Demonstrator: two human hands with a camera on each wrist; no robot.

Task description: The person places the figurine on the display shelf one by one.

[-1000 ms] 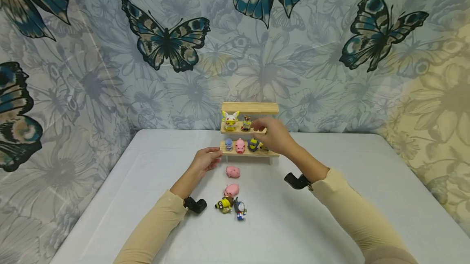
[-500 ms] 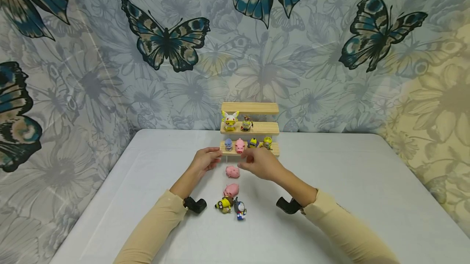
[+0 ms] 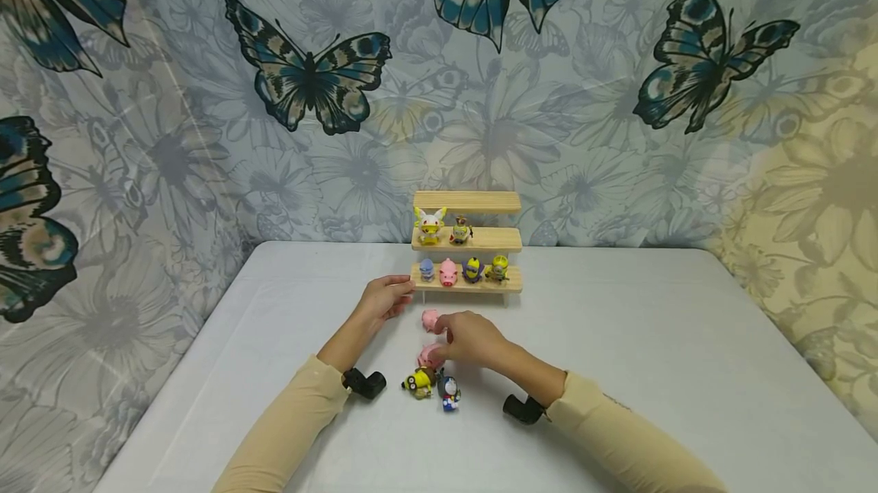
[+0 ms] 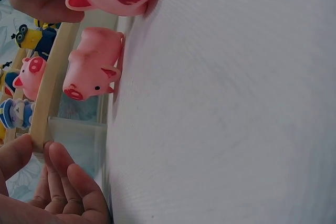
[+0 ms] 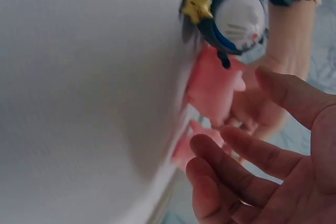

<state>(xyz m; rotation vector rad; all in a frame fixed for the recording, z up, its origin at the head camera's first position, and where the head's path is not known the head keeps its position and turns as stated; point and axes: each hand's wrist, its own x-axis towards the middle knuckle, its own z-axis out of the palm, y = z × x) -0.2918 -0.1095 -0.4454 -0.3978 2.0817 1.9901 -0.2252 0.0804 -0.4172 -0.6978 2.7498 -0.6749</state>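
Observation:
My left hand (image 3: 384,299) pinches the left end of a tiered wooden display shelf (image 3: 466,289) at its lowest board; in the left wrist view, the thumb and index finger meet at the board's end. Lower down, my right hand (image 3: 473,340) reaches over two pink toy pigs on the table. Its thumb and fingers are spread apart with nothing between them, right beside the nearer pig (image 3: 429,356). The farther pig (image 4: 94,61) stands in front of the shelf. In the right wrist view, the right hand's fingers (image 5: 247,182) overlap that farther pig.
A yellow goggled figure (image 3: 419,382) and a blue-and-white cat figure (image 3: 450,392) lie just below the pigs. Several figures line the lowest board, among them a pink pig (image 3: 448,272). A white-and-yellow figure (image 3: 430,226) and a crowned one (image 3: 461,231) occupy the middle board.
My right hand has come down from the middle board, past the lowest board, to the pigs on the table. The left hand has stayed at the shelf's end.

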